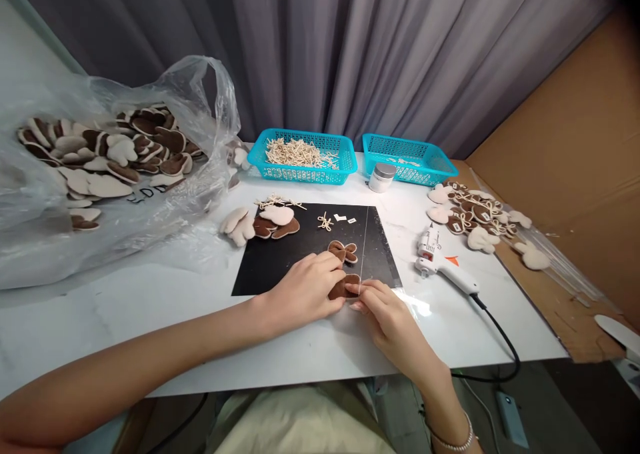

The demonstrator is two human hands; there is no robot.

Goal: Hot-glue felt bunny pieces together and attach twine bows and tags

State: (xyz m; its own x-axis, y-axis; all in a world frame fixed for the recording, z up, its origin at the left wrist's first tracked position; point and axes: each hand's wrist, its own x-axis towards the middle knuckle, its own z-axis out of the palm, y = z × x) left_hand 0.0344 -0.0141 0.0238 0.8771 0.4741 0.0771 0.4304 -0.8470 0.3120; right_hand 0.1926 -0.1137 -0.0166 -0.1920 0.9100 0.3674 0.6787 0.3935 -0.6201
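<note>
My left hand (306, 289) rests on the black mat (280, 261), its fingers curled over a brown plush piece (344, 267) shaped like a small figure with two ears. My right hand (386, 317) pinches the lower right edge of that piece together with a clear plastic sleeve (383, 261) that lies over the mat's right side. A small cream string bow (325, 223) and two tiny white tags (345, 219) lie further back on the mat. More plush pieces (263, 222), cream and brown, are stacked at the mat's far left corner.
A white glue gun (443, 262) lies right of the mat, its cable running off the table edge. Two turquoise baskets (304, 154) (407, 157) stand at the back, with a small jar (382, 177) between them. A plastic bag (100, 167) of plush pieces fills the left; finished pieces (475, 217) lie at right.
</note>
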